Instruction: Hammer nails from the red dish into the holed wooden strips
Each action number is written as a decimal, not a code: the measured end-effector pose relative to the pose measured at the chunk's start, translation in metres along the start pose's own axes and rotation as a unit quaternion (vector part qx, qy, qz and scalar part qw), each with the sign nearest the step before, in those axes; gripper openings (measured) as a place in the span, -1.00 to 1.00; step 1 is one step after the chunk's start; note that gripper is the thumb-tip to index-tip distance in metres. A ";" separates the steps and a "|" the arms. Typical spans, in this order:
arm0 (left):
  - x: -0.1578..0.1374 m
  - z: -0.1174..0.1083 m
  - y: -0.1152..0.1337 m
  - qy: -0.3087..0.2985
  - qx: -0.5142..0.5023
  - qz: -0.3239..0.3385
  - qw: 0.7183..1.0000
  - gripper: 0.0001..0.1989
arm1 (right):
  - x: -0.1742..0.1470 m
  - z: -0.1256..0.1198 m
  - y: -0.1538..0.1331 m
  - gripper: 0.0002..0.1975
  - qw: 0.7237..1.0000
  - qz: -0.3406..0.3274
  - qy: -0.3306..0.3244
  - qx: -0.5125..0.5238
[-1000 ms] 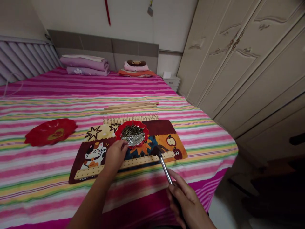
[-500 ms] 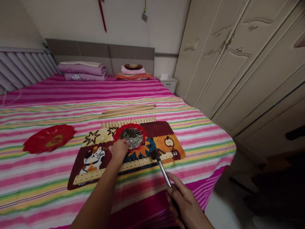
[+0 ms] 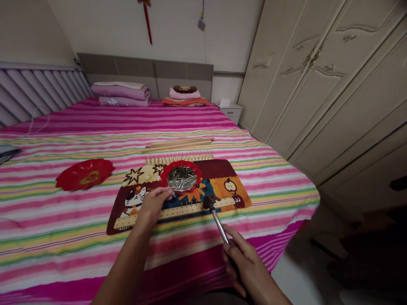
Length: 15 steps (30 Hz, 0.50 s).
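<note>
My left hand (image 3: 154, 205) is closed in a pinch at the near left rim of a red scalloped bowl (image 3: 163, 178). A thin nail shows faintly at its fingertips. The bowl holds many loose silvery nails (image 3: 184, 180). My right hand (image 3: 243, 256) is wrapped round the handle of a hammer (image 3: 218, 222), whose dark head rests on or just over a pale wooden strip (image 3: 178, 210). That strip has a row of small holes, and a few nails stand in it near the hammer head. Under strip and bowl lies a patterned mat (image 3: 219, 169) with a cat and apples.
Behind the bowl, a wooden strip (image 3: 165, 160) bristles with upright nails. Bare wooden sticks (image 3: 179, 145) lie farther back. A red plate (image 3: 84, 174) sits to the left on the striped bedspread (image 3: 63, 220). Folded bedding (image 3: 122, 94) is by the headboard; a wardrobe (image 3: 302, 84) stands right.
My left hand has drawn back from the nails in the bowl to its near rim, pinching a nail. My right hand keeps the hammer over the strip. The view has shifted slightly left.
</note>
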<state>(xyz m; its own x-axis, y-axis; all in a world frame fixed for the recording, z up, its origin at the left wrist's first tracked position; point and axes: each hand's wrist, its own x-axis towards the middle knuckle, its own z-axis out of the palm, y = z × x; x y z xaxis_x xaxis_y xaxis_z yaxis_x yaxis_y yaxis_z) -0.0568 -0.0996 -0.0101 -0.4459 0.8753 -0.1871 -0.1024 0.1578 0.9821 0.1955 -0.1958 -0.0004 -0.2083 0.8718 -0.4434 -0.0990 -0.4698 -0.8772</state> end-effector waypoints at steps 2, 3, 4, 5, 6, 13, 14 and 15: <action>-0.008 -0.005 0.000 0.004 -0.020 -0.016 1.000 -0.54 | 0.001 0.001 0.001 -0.40 1.000 0.005 -0.014 -0.006; -0.010 -0.007 -0.001 0.010 -0.023 -0.017 1.000 -0.49 | 0.001 0.001 0.001 -0.40 1.000 0.005 -0.020 -0.007; -0.012 -0.010 -0.003 0.016 -0.023 -0.013 1.000 -0.46 | 0.001 0.002 0.002 -0.40 1.000 0.006 -0.023 -0.008; -0.013 -0.013 -0.005 0.022 -0.021 -0.007 1.000 -0.45 | 0.001 0.002 0.002 -0.41 1.000 0.005 -0.026 -0.009; -0.014 -0.016 -0.007 0.026 -0.017 -0.002 1.000 -0.47 | 0.002 0.002 0.003 -0.41 0.999 0.003 -0.030 -0.010; -0.028 -0.031 -0.016 -0.003 -0.010 -0.050 0.999 -0.54 | 0.003 0.001 0.006 -0.46 0.999 0.000 -0.039 -0.019; -0.029 -0.032 -0.017 -0.005 -0.008 -0.054 0.998 -0.53 | 0.003 0.001 0.006 -0.46 0.999 0.003 -0.038 -0.018; -0.030 -0.032 -0.019 -0.005 -0.003 -0.058 0.998 -0.53 | 0.003 0.001 0.006 -0.46 0.999 0.003 -0.037 -0.017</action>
<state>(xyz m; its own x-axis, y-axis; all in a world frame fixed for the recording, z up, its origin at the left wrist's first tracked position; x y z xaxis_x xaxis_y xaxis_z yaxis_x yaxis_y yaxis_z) -0.0702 -0.1437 -0.0240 -0.4215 0.8562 -0.2986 -0.1586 0.2546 0.9540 0.1937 -0.1964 -0.0069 -0.2810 0.8552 -0.4354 -0.0650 -0.4697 -0.8805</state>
